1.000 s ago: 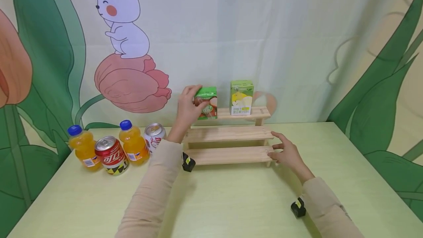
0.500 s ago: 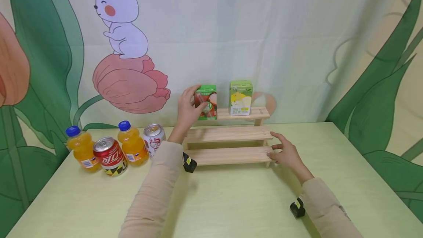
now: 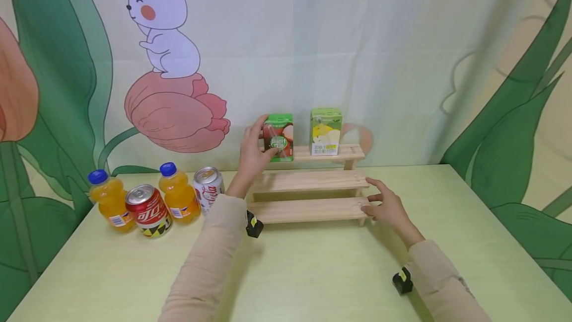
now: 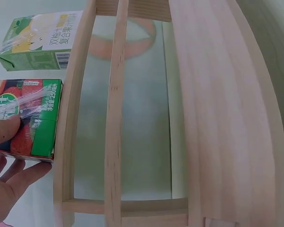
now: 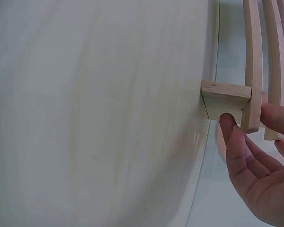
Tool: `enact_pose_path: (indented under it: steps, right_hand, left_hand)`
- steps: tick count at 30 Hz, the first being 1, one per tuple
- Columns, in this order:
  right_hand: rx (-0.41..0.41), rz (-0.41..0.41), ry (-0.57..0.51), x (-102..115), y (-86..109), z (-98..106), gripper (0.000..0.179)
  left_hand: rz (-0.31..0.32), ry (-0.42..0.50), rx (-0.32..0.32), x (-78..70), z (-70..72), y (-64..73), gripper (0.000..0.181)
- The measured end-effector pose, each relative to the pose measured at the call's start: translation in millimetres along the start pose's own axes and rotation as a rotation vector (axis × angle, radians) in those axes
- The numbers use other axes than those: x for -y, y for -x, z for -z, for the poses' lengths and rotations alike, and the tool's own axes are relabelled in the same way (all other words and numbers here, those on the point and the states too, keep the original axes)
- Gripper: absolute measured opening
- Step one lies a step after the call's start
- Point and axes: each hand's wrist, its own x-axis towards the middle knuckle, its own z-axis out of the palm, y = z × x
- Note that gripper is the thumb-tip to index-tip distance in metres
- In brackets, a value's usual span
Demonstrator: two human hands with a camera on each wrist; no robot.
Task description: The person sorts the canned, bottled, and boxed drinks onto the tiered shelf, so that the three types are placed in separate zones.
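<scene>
In the head view, a small red and green juice box [image 3: 278, 138] stands at the left end of the top step of a three-step wooden rack [image 3: 308, 181]. My left hand [image 3: 254, 150] holds that box from the left, thumb low on its front and fingers along its left side, as the left wrist view also shows with the box's base at the step [image 4: 64, 142]. A green and yellow juice box [image 3: 326, 133] stands upright to its right. My right hand [image 3: 390, 207] grips the rack's right end, fingers curled around the lower step's end [image 5: 252, 109].
Left on the table [image 3: 313, 272] stand two orange drink bottles with blue caps, one outer [image 3: 113, 205] and one inner [image 3: 179, 195]. A red can [image 3: 149, 211] is between them, a white can [image 3: 208, 188] beside my left sleeve. A printed curtain [image 3: 402, 63] hangs behind.
My left thumb has slid down and left on the red and green juice box, uncovering more of its front. The box looks slightly straighter. My right hand has stayed at the rack's end.
</scene>
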Motion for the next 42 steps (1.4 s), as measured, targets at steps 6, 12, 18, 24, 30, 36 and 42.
enact_pose_path:
  steps: [6,12,18,24,30,36,42]
  right_hand:
    - [0.007,0.006,0.001,-1.2,-0.2,-0.1,0.072]
    - [0.002,-0.002,0.001,-3.0,-1.0,-1.3,0.072]
    - [0.004,0.000,0.001,-0.9,-0.5,-0.5,0.071]
    - [0.008,-0.001,0.004,0.1,0.3,-0.2,0.072]
    - [0.006,-0.003,0.010,-1.4,-0.4,-1.3,0.071]
    - [0.009,-0.007,0.012,-1.1,0.6,-2.0,0.071]
    - [0.003,-0.005,0.008,2.1,1.6,-0.6,0.072]
  left_hand:
    - [0.016,-0.023,-0.003,1.4,-3.2,-1.5,0.081]
    - [0.034,-0.034,0.008,3.1,-6.3,-4.9,0.081]
    - [0.035,-0.047,0.013,4.9,-7.8,-7.6,0.082]
    - [0.038,-0.052,0.027,6.9,-8.0,-9.3,0.083]
    - [0.024,-0.040,0.028,6.4,-6.6,-7.0,0.082]
    - [0.019,0.003,0.010,6.0,-3.6,-3.2,0.079]
    - [0.007,0.041,-0.018,2.3,0.3,-0.5,0.068]
